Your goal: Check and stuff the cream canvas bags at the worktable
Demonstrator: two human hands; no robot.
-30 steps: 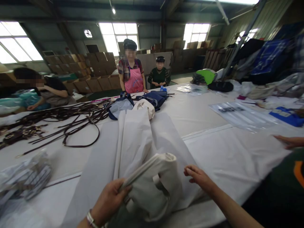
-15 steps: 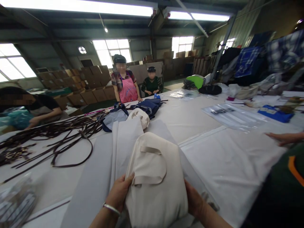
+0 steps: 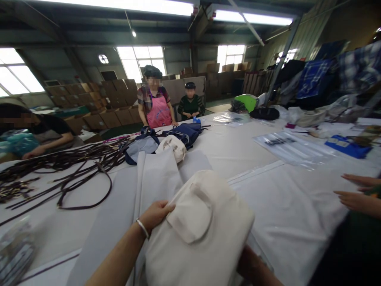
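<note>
A cream fabric bag (image 3: 208,222) with a short strap sewn on its face is tilted in front of me, above the white table. My left hand (image 3: 157,214) is closed on its upper left edge, thumb on top; a silver bangle circles that wrist. At the lower right side of the bag, my right hand (image 3: 253,264) holds it from beneath, its fingers mostly hidden behind the fabric. Grey-white folded cloth (image 3: 157,171) lies under and beyond the bag. Just past it are another crumpled cream item (image 3: 172,147) and navy bags (image 3: 186,134).
Dark brown straps (image 3: 86,174) with metal clips spread over the table's left. Clear plastic sheets (image 3: 285,145) and a blue packet (image 3: 347,146) lie right. A co-worker's hands (image 3: 360,194) reach in from the right; other people are across the table and at left.
The bag has turned clockwise, its top tipping right. My left hand has moved up along its edge, and my right hand has slid lower beneath it. The co-worker's second hand has come into view.
</note>
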